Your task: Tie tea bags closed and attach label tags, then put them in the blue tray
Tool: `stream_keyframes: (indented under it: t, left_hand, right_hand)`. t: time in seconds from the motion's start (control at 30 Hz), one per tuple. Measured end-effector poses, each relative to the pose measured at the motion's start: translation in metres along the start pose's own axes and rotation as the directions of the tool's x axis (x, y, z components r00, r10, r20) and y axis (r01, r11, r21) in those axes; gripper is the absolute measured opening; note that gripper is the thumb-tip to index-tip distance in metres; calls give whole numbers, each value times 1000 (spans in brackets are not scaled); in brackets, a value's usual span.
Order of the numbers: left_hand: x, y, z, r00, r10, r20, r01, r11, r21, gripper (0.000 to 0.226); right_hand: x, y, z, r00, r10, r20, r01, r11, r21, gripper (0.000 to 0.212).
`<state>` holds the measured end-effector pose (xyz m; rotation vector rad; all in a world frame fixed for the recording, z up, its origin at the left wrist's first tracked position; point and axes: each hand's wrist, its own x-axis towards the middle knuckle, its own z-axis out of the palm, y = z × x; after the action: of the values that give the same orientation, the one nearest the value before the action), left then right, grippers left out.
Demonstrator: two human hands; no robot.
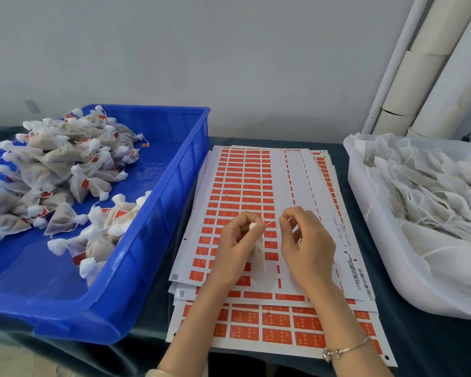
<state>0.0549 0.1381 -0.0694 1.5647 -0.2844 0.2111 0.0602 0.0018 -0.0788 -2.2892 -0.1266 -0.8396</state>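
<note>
**Both hands on one tea bag, mid-frame over the label sheets**

Surroundings first, big to small. Grey wall (229, 63) across 12 o'clock. Dark-covered table (343, 180) under everything. Blue tray (185, 148) fills 9 o'clock, with a loose heap of finished bags (60, 164) in it: white mesh, knotted tops, small red tags showing. The heap sits toward the tray's far and left side; the near floor is bare blue. White tub (378, 240) at 3 o'clock, packed with untied bags (433, 191), flat, with strings trailing. Pale pipes (419, 77) lean at 1 to 2 o'clock behind the tub. A stack of label sheets (242, 180) lies between tray and tub, running from centre to 6 o'clock: rows of red labels on white backing, some columns already peeled, barcodes on the right edge.

Nothing blocks the way to the tray except its near wall, just beside my left wrist.

My left hand (237, 246) is curled around the tea bag (257, 251), clenching its gathered neck. The white body hangs below my fingers, above the sheets and well apart from the tray. My right hand (307, 240), at 3 o'clock of the bag, pinches the string (272, 222) between thumb and forefinger. The string is pulled taut between the hands. I can't tell whether a tag is on it. Thin bracelet (346, 349) on my right wrist at 5 o'clock.
</note>
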Motion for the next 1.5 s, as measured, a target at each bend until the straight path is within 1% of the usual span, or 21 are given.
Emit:
stream_keyframes:
  t: [0.1, 0.17, 0.23, 0.37, 0.43, 0.5, 0.57, 0.6, 0.67, 0.7, 0.73, 0.77, 0.83, 0.9, 0.97, 1.03, 1.1, 1.2, 1.33, 1.5]
  left_hand:
    - [0, -4, -2, 1000, -14, 0, 14, 998, 57, 9]
    - [0, -7, -3, 1000, -27, -6, 28, 997, 69, 5]
    - [1, -8, -4, 998, -29, -49, 32, 997, 70, 6]
    - [3, -11, -4, 986, -40, -160, 57, 993, 100, 12]
    - [3, -12, -5, 979, -63, -194, 88, 989, 119, 14]
    - [3, -11, -5, 975, -88, -202, 116, 984, 134, 16]
    - [3, -11, -7, 980, -81, -184, 115, 977, 182, 20]
    - [2, -11, -7, 981, -74, -178, 112, 970, 215, 23]
    - [2, -12, -8, 981, -60, -187, 116, 945, 307, 26]
    - [2, -12, -9, 980, -40, -196, 112, 920, 376, 27]
    - [1, -11, -10, 980, -9, -196, 98, 891, 444, 26]
    - [-1, -12, -11, 983, 23, -181, 71, 867, 493, 24]
    - [-4, -11, -11, 994, 43, -102, 17, 852, 523, 13]
    - [-7, -11, -10, 1000, 1, 2, -2, 831, 557, 7]
    - [-9, -12, -8, 996, -17, 84, -40, 775, 631, 12]
    - [-10, -12, -7, 991, -42, 130, -59, 725, 687, 21]
    - [-12, -12, -7, 983, -76, 167, -68, 695, 716, 29]
    - [-18, -11, -11, 976, -117, 183, -52, 691, 721, 40]
    - [-19, -11, -13, 966, -196, 169, 6, 669, 743, 48]
    - [-16, -10, -9, 962, -247, 115, 76, 648, 758, 45]
  right_hand:
    - [2, 1, 1, 998, 61, -1, -61, 993, 98, 4]
    - [2, 2, 2, 993, 120, 22, -121, 981, 152, 6]
    - [1, 2, 4, 986, 163, 42, -167, 971, 170, 7]
    - [3, 3, 4, 977, 194, 94, -208, 959, 192, 6]
    - [6, 7, -1, 963, 213, 163, -243, 950, 195, 6]
    - [9, 13, -7, 936, 205, 286, -259, 952, 163, 12]
    - [11, 21, -18, 876, 180, 447, -241, 967, 82, 30]
    - [11, 25, -24, 823, 181, 538, -233, 972, 29, 45]
    - [11, 33, -37, 688, 214, 694, -203, 974, -100, 78]
    - [11, 35, -41, 630, 223, 743, -166, 974, -152, 90]
    - [11, 37, -43, 593, 221, 774, -125, 975, -182, 97]
    - [12, 38, -44, 576, 213, 789, -97, 976, -193, 101]
    - [13, 37, -44, 575, 208, 791, -91, 977, -191, 101]
    - [12, 36, -44, 579, 204, 790, -88, 978, -188, 99]
    - [12, 37, -45, 578, 182, 796, -60, 982, -181, 94]
    - [11, 38, -45, 579, 163, 799, -39, 984, -173, 85]
    - [11, 39, -45, 577, 156, 802, -20, 984, -178, 77]
    - [10, 42, -44, 578, 146, 803, 7, 983, -184, 72]
    - [8, 45, -43, 580, 138, 803, 44, 979, -200, 71]
    - [8, 47, -41, 579, 119, 806, 65, 979, -192, 67]
